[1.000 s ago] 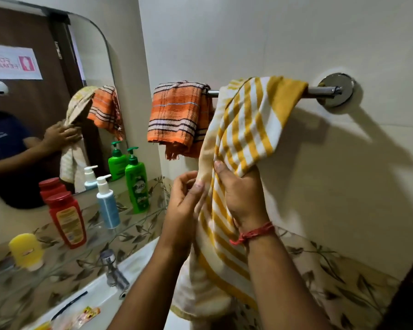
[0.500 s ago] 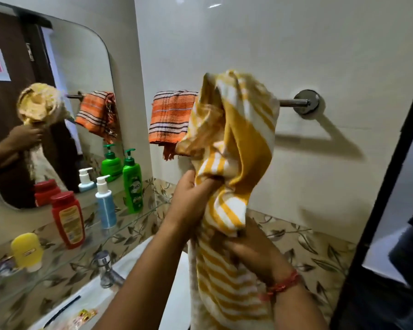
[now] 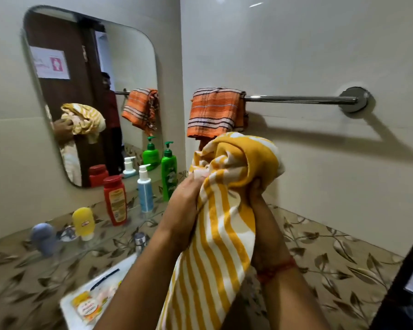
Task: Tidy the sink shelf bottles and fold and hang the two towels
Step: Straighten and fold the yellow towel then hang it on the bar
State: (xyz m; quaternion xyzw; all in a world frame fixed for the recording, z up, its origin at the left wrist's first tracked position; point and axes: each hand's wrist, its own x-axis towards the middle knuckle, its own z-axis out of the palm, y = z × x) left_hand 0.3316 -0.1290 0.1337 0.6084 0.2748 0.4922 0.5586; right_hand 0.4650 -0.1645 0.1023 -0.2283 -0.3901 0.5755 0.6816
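Gripping bunched yellow striped towel (image 3: 227,210) with both your hands: left hand (image 3: 184,206) clenched on its left side, right hand (image 3: 260,210) clutching from behind. Towel off rail (image 3: 301,99), below orange towel (image 3: 215,113) hung there. Bottles (image 3: 144,191) upright on shelf (image 3: 119,231), left.

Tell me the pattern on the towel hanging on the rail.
Orange towel with dark and white stripes, clearest in the head view.
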